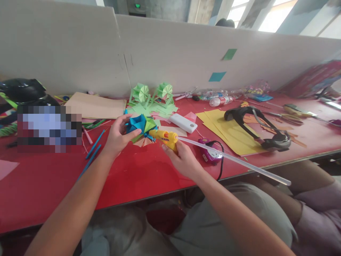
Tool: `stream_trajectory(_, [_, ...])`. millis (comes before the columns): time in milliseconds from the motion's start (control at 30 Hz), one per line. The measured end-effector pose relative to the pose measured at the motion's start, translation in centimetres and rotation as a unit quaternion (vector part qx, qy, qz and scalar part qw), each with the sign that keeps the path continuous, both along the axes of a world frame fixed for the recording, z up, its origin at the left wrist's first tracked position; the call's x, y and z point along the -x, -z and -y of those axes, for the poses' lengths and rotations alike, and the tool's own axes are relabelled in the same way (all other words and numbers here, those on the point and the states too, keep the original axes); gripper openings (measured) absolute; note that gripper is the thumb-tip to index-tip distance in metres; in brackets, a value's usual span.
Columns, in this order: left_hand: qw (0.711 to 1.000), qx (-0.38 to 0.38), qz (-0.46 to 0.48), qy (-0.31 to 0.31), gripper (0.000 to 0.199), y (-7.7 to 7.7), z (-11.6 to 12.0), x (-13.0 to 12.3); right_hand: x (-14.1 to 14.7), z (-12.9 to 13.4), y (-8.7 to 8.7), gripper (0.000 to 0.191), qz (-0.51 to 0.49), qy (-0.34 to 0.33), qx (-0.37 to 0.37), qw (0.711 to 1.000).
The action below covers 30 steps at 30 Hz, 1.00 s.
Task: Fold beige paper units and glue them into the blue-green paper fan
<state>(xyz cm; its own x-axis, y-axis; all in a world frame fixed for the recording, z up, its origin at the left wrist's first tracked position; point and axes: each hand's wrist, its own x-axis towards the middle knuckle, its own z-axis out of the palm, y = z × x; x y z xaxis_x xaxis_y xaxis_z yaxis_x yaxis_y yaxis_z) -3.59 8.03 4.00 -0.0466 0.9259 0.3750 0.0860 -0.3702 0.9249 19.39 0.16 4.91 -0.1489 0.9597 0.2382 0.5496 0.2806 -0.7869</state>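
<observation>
My left hand [119, 133] is closed around the left side of a folded paper ornament [136, 124], made of blue and green pieces. In my right hand [185, 158] is a yellow hot glue gun [165, 137], gripped by its handle. The gun's tip points left and meets or nearly meets the ornament's right side; contact cannot be made out. A long translucent glue stick [239, 160] sticks out of the gun's back end, slanting down to the right past the table edge. Behind the ornament stand two light green folded-paper models [140, 93].
A white power bank [183, 123] and a purple power strip [210, 153] with a black cable lie on the red table [119, 188]. Yellow paper [229, 131] lies under a black head strap [255, 128]. Blue sticks [93, 156], brown card [96, 106] and plastic bottles [221, 100] surround them. A person sits at right.
</observation>
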Motion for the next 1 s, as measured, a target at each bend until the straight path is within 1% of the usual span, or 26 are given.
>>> stream_trajectory(167, [1.000,-0.002,0.011,0.008,0.066,0.1,-0.1,0.1,0.0,0.0,0.0,0.035,0.006,0.002,0.006,1.000])
stream_trajectory(433, [1.000,-0.006,0.015,0.002,0.065,0.3,-0.3,0.1,0.0,0.0,0.0,0.037,0.005,-0.001,0.001,1.000])
stream_trajectory(500, [1.000,-0.006,0.014,-0.013,0.065,0.4,-0.4,0.2,0.0,0.1,0.0,0.037,0.001,-0.001,0.005,1.000])
stream_trajectory(633, [0.998,-0.013,0.015,-0.060,0.062,0.6,-0.6,0.3,-0.1,0.1,-0.1,0.036,-0.005,-0.003,0.008,1.000])
stream_trajectory(767, [0.994,-0.010,0.049,-0.093,0.056,0.3,-0.6,0.2,-0.3,0.1,-0.2,0.035,-0.030,-0.012,0.012,0.999])
stream_trajectory(900, [0.992,0.026,0.093,-0.082,0.055,-0.1,-0.5,0.1,-1.2,-0.7,0.1,0.029,-0.049,0.001,0.000,0.999])
stream_trajectory(1000, [0.993,0.026,0.091,-0.076,0.054,-0.2,-0.6,0.3,-2.4,-2.1,0.8,0.025,-0.045,0.020,-0.039,0.998])
